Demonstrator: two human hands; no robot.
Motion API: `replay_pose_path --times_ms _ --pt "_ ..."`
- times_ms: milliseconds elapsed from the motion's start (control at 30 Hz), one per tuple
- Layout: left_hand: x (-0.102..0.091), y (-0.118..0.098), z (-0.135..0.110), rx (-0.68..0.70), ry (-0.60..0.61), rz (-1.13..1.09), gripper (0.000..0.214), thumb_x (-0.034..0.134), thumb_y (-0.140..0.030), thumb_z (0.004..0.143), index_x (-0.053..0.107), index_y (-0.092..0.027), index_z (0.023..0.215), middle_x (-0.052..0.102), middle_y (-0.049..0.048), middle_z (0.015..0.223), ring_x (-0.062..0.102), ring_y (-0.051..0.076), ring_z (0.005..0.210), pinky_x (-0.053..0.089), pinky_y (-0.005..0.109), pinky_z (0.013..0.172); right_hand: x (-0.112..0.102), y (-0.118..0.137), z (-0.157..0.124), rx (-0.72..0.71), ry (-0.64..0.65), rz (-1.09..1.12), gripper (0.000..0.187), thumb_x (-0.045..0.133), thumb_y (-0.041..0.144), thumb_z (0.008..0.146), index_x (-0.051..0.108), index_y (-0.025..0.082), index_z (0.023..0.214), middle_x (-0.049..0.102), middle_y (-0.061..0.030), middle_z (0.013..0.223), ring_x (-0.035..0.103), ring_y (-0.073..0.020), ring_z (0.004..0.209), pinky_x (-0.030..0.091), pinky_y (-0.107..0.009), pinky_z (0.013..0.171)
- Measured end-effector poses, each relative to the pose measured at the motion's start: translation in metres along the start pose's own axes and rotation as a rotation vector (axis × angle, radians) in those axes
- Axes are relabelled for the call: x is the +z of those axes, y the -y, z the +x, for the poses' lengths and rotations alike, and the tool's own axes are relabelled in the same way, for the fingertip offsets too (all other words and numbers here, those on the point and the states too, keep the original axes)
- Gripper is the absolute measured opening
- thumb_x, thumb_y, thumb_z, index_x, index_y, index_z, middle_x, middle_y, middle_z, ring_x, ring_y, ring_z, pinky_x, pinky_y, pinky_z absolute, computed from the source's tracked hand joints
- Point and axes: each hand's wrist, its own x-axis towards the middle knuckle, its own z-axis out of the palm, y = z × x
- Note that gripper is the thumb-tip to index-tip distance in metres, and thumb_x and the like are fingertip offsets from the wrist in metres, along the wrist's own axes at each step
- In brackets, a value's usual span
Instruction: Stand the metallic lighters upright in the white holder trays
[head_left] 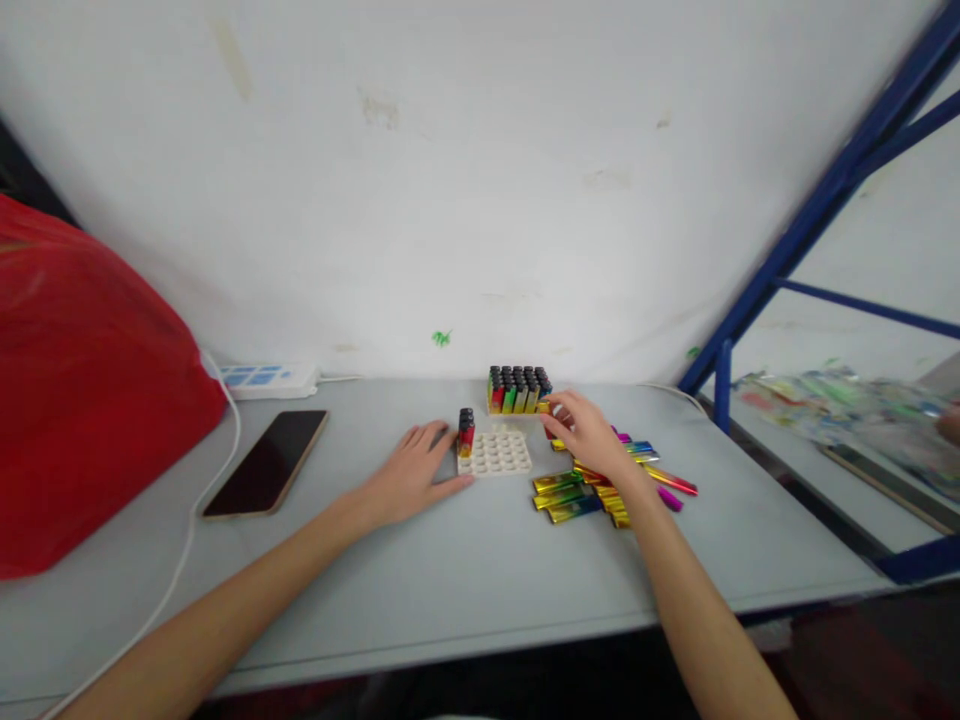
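Note:
My left hand (pixel 416 472) lies on the table with fingers stretched out, at the left side of a white tray (pixel 502 462) with rows of round holes. The thumb reaches along the tray's front left corner. A short row of red and gold lighters (pixel 466 432) with black tops stands upright in the tray's left column. Behind, a second tray is packed with several upright lighters (pixel 517 390). My right hand (pixel 585 428) pinches a shiny gold lighter sleeve (pixel 544 407) at this rack's front right corner; the fingers partly hide it. Under the right wrist lie shiny coloured lighter sleeves (pixel 574 495).
A dark phone (pixel 268 462) lies on the left of the grey table, near a white power strip (pixel 270 380) and a white cable (pixel 196 500). A red bag (pixel 90 390) bulges at far left. Blue metal bars (pixel 795 220) and a clear plastic bag (pixel 847 415) are right.

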Motion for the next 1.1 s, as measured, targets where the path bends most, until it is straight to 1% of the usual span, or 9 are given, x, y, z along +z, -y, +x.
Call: replay_pose_path --times_ms 133,267,333,433,500,600,767,933,1100 --pt "0.001 0.001 0.0 0.002 -0.007 0.006 0.076 0.046 -0.079 0.101 0.06 -0.019 0.145 0.06 0.0201 0.148 0.058 0.039 0.135 0.047 0.057 0.118 0.013 0.012 0.004 0.173 -0.106 0.483 0.04 0.081 0.054 0.087 0.064 0.022 0.103 0.078 -0.0072 0.105 0.076 -0.0215 0.087 0.061 -0.038 0.082" --pt "0.001 0.0 -0.001 0.003 -0.007 -0.007 0.073 0.049 -0.077 0.101 0.059 -0.02 0.146 0.06 0.0192 0.148 0.058 0.038 0.135 0.046 0.057 0.119 0.029 0.029 0.008 0.32 -0.168 0.911 0.052 0.096 0.051 0.069 0.053 0.024 0.079 0.081 -0.007 0.102 0.079 -0.0245 0.097 0.06 -0.042 0.097" --pt "0.001 0.0 -0.001 0.003 -0.007 -0.009 0.072 0.049 -0.076 0.101 0.059 -0.02 0.146 0.06 0.0195 0.149 0.058 0.039 0.137 0.046 0.058 0.12 0.034 0.036 0.009 0.355 -0.127 1.039 0.051 0.099 0.046 0.066 0.055 0.024 0.081 0.081 -0.0051 0.097 0.079 -0.025 0.099 0.059 -0.042 0.099" --pt "0.001 -0.001 -0.002 -0.001 -0.01 -0.003 0.072 0.049 -0.076 0.102 0.059 -0.02 0.147 0.059 0.0201 0.15 0.057 0.039 0.137 0.046 0.059 0.119 0.04 0.042 0.008 0.374 -0.089 1.109 0.053 0.1 0.041 0.064 0.067 0.026 0.104 0.079 -0.0023 0.099 0.077 -0.0232 0.095 0.061 -0.041 0.092" --pt "0.001 -0.002 -0.002 -0.003 -0.008 0.0 0.072 0.049 -0.076 0.102 0.059 -0.02 0.147 0.059 0.0201 0.15 0.057 0.039 0.138 0.045 0.059 0.12 0.045 0.044 0.007 0.38 -0.064 1.089 0.057 0.098 0.044 0.066 0.07 0.026 0.113 0.075 -0.0005 0.094 0.074 -0.0205 0.087 0.061 -0.037 0.083" --pt "0.0 -0.003 -0.001 -0.008 0.006 0.01 0.075 0.047 -0.077 0.102 0.058 -0.018 0.146 0.059 0.021 0.149 0.057 0.039 0.139 0.044 0.058 0.121 0.055 0.044 0.006 0.355 -0.004 1.002 0.052 0.09 0.057 0.073 0.07 0.022 0.107 0.066 0.0024 0.079 0.064 -0.0155 0.071 0.056 -0.031 0.071" --pt "0.001 -0.004 -0.001 -0.018 0.029 0.036 0.081 0.043 -0.079 0.102 0.057 -0.014 0.147 0.057 0.0246 0.15 0.056 0.041 0.139 0.045 0.059 0.12 0.07 0.044 0.004 0.303 0.081 0.842 0.049 0.071 0.072 0.087 0.056 0.026 0.099 0.05 0.0083 0.067 0.041 -0.0117 0.051 0.034 -0.026 0.048" --pt "0.002 -0.003 -0.001 -0.005 0.02 0.021 0.077 0.046 -0.076 0.103 0.055 -0.015 0.149 0.057 0.0228 0.151 0.055 0.04 0.14 0.044 0.058 0.121 0.078 0.049 -0.002 0.149 0.009 0.384 0.048 0.053 0.069 0.099 0.05 0.025 0.082 0.052 0.0039 0.067 0.046 -0.0155 0.061 0.036 -0.028 0.056" --pt "0.001 -0.003 -0.001 0.004 0.008 0.005 0.071 0.052 -0.072 0.103 0.056 -0.018 0.148 0.057 0.0208 0.151 0.055 0.039 0.139 0.045 0.056 0.12 0.082 0.058 -0.004 0.092 -0.047 0.197 0.053 0.049 0.065 0.099 0.043 0.024 0.066 0.044 0.004 0.06 0.041 -0.0143 0.061 0.029 -0.029 0.059"
